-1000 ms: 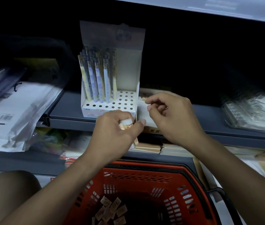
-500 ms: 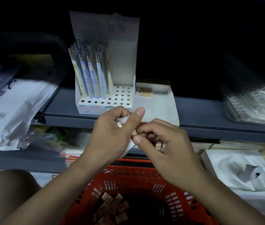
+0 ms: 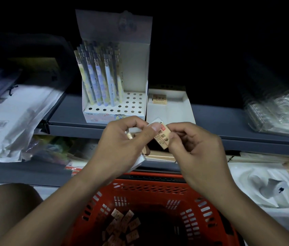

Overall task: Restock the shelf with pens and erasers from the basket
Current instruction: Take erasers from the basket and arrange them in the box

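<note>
My left hand (image 3: 122,144) grips a small bunch of tan erasers in front of the grey shelf (image 3: 228,119). My right hand (image 3: 197,148) pinches one tan eraser (image 3: 162,139) out of that bunch, between thumb and fingers. On the shelf stands a white pen display box (image 3: 115,96) with several pens (image 3: 101,77) upright in its holes. Beside it lies a white open tray (image 3: 172,109) holding one eraser (image 3: 157,99) at its back. Below my arms sits the red basket (image 3: 150,192) with several loose erasers (image 3: 122,226) on its bottom.
White plastic mailer bags (image 3: 16,114) lie on the left of the shelf. Spiral notebooks in clear wrap (image 3: 278,110) are stacked at the right. A white moulded package (image 3: 271,190) sits lower right. Flat stationery fills the lower shelf (image 3: 159,157). My knee (image 3: 7,201) shows at lower left.
My right hand came back from the white tray, leaving one eraser there, and met my left hand. It now pinches another eraser from the bunch. The view has shifted slightly.
</note>
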`<act>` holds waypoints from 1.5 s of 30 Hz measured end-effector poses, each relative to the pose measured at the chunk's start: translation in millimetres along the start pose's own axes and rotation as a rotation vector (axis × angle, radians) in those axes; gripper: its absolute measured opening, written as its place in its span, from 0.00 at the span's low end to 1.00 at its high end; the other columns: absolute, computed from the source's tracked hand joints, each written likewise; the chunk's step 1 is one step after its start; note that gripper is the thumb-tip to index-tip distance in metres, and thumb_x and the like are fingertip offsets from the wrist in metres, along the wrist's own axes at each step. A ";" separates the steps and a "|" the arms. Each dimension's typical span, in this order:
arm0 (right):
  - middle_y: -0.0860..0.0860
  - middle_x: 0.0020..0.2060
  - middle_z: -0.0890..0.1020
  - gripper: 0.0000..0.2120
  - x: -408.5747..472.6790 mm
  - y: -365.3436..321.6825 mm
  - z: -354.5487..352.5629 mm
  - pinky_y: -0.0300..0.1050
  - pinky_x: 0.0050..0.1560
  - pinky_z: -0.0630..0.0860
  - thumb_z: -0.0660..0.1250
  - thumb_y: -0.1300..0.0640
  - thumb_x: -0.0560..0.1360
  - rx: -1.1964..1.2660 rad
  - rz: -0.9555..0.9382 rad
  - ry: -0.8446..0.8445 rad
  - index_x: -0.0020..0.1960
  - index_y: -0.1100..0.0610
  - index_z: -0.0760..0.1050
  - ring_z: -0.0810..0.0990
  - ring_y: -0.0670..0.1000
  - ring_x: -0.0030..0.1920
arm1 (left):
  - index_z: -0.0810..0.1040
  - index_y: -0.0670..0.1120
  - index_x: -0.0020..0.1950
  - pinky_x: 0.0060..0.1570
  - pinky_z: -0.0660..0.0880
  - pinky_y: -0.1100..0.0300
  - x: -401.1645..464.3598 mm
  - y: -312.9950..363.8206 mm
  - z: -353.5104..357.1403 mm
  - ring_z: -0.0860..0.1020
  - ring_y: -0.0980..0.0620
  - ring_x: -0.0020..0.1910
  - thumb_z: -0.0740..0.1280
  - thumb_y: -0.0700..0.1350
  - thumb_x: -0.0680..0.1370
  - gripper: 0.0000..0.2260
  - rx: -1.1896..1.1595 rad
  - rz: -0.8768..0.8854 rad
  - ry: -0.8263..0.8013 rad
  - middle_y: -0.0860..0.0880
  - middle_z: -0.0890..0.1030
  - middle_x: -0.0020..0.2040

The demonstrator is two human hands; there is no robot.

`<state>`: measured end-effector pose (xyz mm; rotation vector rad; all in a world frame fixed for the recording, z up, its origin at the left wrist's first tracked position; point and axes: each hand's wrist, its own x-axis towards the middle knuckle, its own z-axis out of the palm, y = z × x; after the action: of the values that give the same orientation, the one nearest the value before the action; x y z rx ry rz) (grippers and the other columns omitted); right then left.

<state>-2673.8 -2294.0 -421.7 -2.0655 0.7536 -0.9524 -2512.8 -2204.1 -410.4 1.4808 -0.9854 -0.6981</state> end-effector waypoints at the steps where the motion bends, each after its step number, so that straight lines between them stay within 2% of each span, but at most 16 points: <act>1: 0.43 0.42 0.84 0.09 0.9 0.3 -1.8 0.56 0.37 0.80 0.67 0.54 0.80 -0.010 0.000 0.016 0.56 0.48 0.85 0.84 0.49 0.41 | 0.85 0.44 0.44 0.41 0.78 0.53 -0.1 -0.3 -2.0 0.83 0.39 0.39 0.72 0.53 0.78 0.12 -0.001 -0.011 -0.005 0.40 0.86 0.39; 5: 0.43 0.45 0.83 0.11 0.2 1.2 -2.3 0.53 0.39 0.81 0.69 0.57 0.80 -0.042 -0.010 0.017 0.61 0.49 0.84 0.83 0.49 0.43 | 0.86 0.45 0.44 0.43 0.76 0.55 -2.1 -0.8 -5.1 0.81 0.40 0.37 0.72 0.51 0.79 0.11 -0.003 -0.033 -0.015 0.40 0.85 0.39; 9: 0.43 0.50 0.80 0.17 -1.9 -3.8 0.2 0.38 0.43 0.79 0.77 0.58 0.75 -0.096 -0.074 -0.015 0.62 0.49 0.82 0.82 0.48 0.44 | 0.85 0.45 0.42 0.53 0.80 0.36 -2.7 -0.1 -5.0 0.83 0.32 0.44 0.71 0.51 0.81 0.12 -0.039 -0.052 -0.021 0.38 0.86 0.42; 12: 0.46 0.52 0.77 0.19 -0.4 -3.4 -0.1 0.33 0.44 0.77 0.79 0.57 0.73 -0.140 -0.127 0.000 0.63 0.52 0.82 0.81 0.48 0.44 | 0.83 0.45 0.41 0.49 0.77 0.27 -3.1 -0.2 -5.2 0.81 0.24 0.43 0.72 0.51 0.80 0.12 -0.071 -0.064 -0.025 0.35 0.85 0.42; 15: 0.46 0.50 0.77 0.19 1.7 -1.7 -2.1 0.35 0.46 0.77 0.77 0.56 0.75 -0.205 -0.168 -0.004 0.65 0.53 0.82 0.80 0.47 0.44 | 0.84 0.44 0.43 0.50 0.80 0.34 -3.3 -1.8 -5.2 0.82 0.29 0.42 0.72 0.50 0.80 0.11 -0.051 -0.048 -0.030 0.37 0.85 0.41; 18: 0.44 0.49 0.76 0.19 5.0 -0.8 -5.9 0.31 0.47 0.74 0.76 0.56 0.76 -0.256 -0.186 -0.004 0.66 0.54 0.82 0.78 0.45 0.45 | 0.85 0.43 0.47 0.41 0.75 0.46 -2.8 -4.2 -5.6 0.79 0.29 0.33 0.74 0.45 0.79 0.06 -0.058 -0.060 -0.030 0.37 0.84 0.37; 20: 0.43 0.49 0.76 0.20 8.1 -0.3 -8.9 0.30 0.48 0.73 0.75 0.54 0.76 -0.286 -0.182 -0.009 0.67 0.54 0.81 0.77 0.43 0.47 | 0.85 0.44 0.49 0.38 0.75 0.54 -0.7 -6.1 -6.3 0.80 0.36 0.32 0.74 0.39 0.79 0.01 -0.014 -0.040 -0.021 0.41 0.83 0.39; 23: 0.39 0.49 0.75 0.21 11.8 0.4 -13.0 0.28 0.49 0.72 0.74 0.54 0.76 -0.311 -0.163 -0.009 0.68 0.53 0.81 0.77 0.41 0.48 | 0.85 0.45 0.50 0.33 0.77 0.59 3.1 -6.5 -7.2 0.83 0.49 0.30 0.72 0.35 0.79 0.06 0.039 -0.020 -0.007 0.45 0.82 0.39; 25: 0.37 0.48 0.74 0.20 13.4 0.9 -14.8 0.27 0.49 0.71 0.75 0.54 0.76 -0.315 -0.151 -0.004 0.68 0.53 0.81 0.77 0.41 0.48 | 0.85 0.45 0.49 0.28 0.73 0.62 4.1 -4.8 -8.1 0.79 0.54 0.25 0.71 0.34 0.80 0.06 0.049 -0.030 0.000 0.42 0.82 0.38; 29: 0.36 0.48 0.74 0.20 17.7 1.7 -15.7 0.26 0.49 0.71 0.76 0.55 0.76 -0.338 -0.135 0.007 0.67 0.53 0.81 0.77 0.41 0.48 | 0.85 0.46 0.48 0.27 0.73 0.57 6.0 -4.3 -9.8 0.85 0.45 0.32 0.71 0.34 0.80 0.08 0.055 -0.039 0.025 0.48 0.81 0.37; 32: 0.36 0.48 0.73 0.19 23.8 0.9 -17.6 0.25 0.49 0.70 0.76 0.56 0.76 -0.357 -0.122 0.007 0.67 0.53 0.81 0.76 0.39 0.48 | 0.86 0.49 0.49 0.23 0.71 0.62 6.9 -4.6 -11.7 0.85 0.48 0.32 0.72 0.36 0.80 0.08 0.133 -0.034 0.044 0.50 0.82 0.38; 34: 0.37 0.47 0.74 0.18 30.3 1.1 -20.6 0.25 0.49 0.70 0.76 0.56 0.77 -0.384 -0.107 0.007 0.66 0.53 0.81 0.76 0.38 0.47 | 0.87 0.54 0.51 0.27 0.74 0.63 7.9 -6.2 -13.2 0.85 0.49 0.34 0.73 0.39 0.80 0.09 0.202 -0.007 0.044 0.54 0.84 0.38; 36: 0.38 0.47 0.74 0.17 39.2 2.2 -24.0 0.26 0.47 0.70 0.76 0.56 0.77 -0.423 -0.101 0.014 0.64 0.53 0.82 0.76 0.38 0.46 | 0.87 0.58 0.54 0.43 0.78 0.68 9.0 -8.7 -15.2 0.85 0.57 0.46 0.74 0.44 0.79 0.09 0.344 0.047 0.038 0.60 0.85 0.45; 38: 0.40 0.47 0.75 0.14 49.3 4.7 -26.2 0.32 0.48 0.73 0.76 0.56 0.77 -0.470 -0.104 0.018 0.62 0.53 0.82 0.75 0.41 0.45 | 0.87 0.58 0.55 0.56 0.75 0.68 9.4 -9.4 -16.3 0.81 0.62 0.54 0.75 0.47 0.79 0.08 0.440 0.075 0.036 0.62 0.84 0.48; 41: 0.44 0.49 0.78 0.09 62.9 11.2 -26.9 0.47 0.52 0.78 0.75 0.57 0.77 -0.537 -0.104 0.013 0.57 0.53 0.82 0.76 0.46 0.48 | 0.87 0.58 0.53 0.60 0.76 0.62 10.8 -10.3 -16.2 0.80 0.61 0.54 0.75 0.47 0.78 0.06 0.457 0.089 0.042 0.60 0.84 0.46; 45: 0.50 0.51 0.80 0.10 83.4 18.9 -25.3 0.51 0.56 0.78 0.76 0.58 0.77 -0.676 -0.145 -0.009 0.57 0.56 0.82 0.78 0.54 0.53 | 0.88 0.58 0.50 0.60 0.78 0.56 14.2 -11.5 -15.8 0.81 0.59 0.53 0.75 0.47 0.78 0.06 0.448 0.097 0.061 0.58 0.84 0.46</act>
<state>-2651.8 -2375.7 -393.4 -2.7334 1.0326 -0.8323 -2490.3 -2209.2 -417.7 1.8132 -1.2096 -0.3713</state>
